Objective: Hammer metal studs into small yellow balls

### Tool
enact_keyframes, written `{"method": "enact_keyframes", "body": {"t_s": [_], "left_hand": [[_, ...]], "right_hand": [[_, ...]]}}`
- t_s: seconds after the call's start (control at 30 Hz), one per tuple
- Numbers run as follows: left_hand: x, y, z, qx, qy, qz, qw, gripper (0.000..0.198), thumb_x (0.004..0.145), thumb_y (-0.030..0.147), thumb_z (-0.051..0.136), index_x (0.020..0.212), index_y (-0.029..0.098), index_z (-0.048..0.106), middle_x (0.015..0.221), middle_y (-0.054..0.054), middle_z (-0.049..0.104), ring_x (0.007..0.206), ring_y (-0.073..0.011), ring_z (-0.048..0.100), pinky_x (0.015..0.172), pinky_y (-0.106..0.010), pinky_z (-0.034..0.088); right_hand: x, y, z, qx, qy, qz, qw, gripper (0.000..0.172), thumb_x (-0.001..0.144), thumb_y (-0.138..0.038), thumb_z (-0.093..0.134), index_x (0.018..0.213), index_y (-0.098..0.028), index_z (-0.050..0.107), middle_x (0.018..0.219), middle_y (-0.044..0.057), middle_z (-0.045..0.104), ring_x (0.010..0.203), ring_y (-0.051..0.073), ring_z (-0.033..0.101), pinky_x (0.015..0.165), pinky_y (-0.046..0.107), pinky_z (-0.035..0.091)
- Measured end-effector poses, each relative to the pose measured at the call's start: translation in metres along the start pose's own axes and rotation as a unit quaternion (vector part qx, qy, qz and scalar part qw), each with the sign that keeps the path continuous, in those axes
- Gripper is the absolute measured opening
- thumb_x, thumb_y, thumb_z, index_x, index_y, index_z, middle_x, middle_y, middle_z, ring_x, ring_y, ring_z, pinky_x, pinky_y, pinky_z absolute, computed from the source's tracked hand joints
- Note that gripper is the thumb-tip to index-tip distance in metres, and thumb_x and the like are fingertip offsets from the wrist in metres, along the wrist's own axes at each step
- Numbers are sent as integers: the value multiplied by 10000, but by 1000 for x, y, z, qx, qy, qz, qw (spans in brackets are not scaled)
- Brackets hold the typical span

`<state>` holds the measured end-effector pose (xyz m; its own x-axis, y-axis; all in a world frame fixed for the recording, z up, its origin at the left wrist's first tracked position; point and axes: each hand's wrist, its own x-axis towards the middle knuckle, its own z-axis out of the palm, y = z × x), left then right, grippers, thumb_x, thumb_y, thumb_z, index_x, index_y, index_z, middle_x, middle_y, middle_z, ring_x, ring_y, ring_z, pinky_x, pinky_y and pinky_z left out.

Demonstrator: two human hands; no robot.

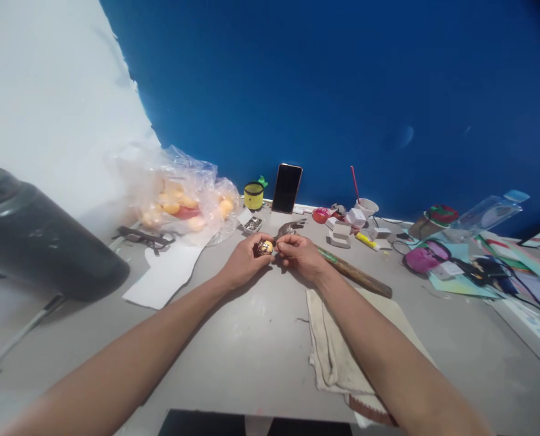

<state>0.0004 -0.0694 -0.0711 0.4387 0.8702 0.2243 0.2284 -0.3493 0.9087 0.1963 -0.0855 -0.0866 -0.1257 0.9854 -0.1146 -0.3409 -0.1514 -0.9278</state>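
My left hand (246, 261) is closed round a small yellow ball (266, 247) whose surface is dotted with dark, shiny studs. Close on its right, my right hand (301, 255) has thumb and forefinger pinched together near the ball; whatever is between them is too small to make out. Just beyond the fingers lies a hammer (363, 275), its wooden handle running to the right behind my right hand and its metal head farther back. A small open box (252, 224) of shiny metal bits sits behind my left hand. Under my right forearm is a folded beige cloth (331, 345).
A clear plastic bag (174, 194) of yellow balls stands back left, near a white sheet (167, 278) and a large dark cylinder (43, 236). A phone (287, 188) leans on the blue wall. Small boxes, a white cup (367, 208), cables and papers crowd the right.
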Motion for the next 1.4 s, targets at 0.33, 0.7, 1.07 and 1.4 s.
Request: {"method": "enact_keyframes", "body": {"t_s": [0.33,0.7,1.07,1.4], "left_hand": [[2,-1,-1,85,18,16,996,333,754,263,674,1080,195,686,1050,-44,754,941,-235,689,925,-378,544],[1,-10,2,44,26,3,999,336,767,230,641,1099,200,597,1063,-42,689,919,-203,652,846,-345,539],[3,-6,-1,33,23,3,999,377,747,234,668,1120,184,674,1013,-35,739,882,-206,679,845,-351,559],[1,-5,0,83,21,33,996,359,782,232,651,1135,186,696,1118,-68,745,1014,-245,687,968,-397,537]], "right_hand": [[-2,0,3,-6,10,1,1000,454,529,-421,1022,798,-174,751,759,21,740,581,86,585,474,177,465],[-1,1,2,-17,-5,-2,1000,419,588,-393,1003,829,-179,735,770,18,740,578,91,587,479,189,445],[-1,1,1,-12,-4,-11,1000,424,569,-419,1004,802,-184,738,768,9,728,549,82,573,458,186,471],[-3,1,6,-39,7,-10,999,420,550,-431,1007,774,-177,758,749,8,721,555,76,562,467,185,449]]}}
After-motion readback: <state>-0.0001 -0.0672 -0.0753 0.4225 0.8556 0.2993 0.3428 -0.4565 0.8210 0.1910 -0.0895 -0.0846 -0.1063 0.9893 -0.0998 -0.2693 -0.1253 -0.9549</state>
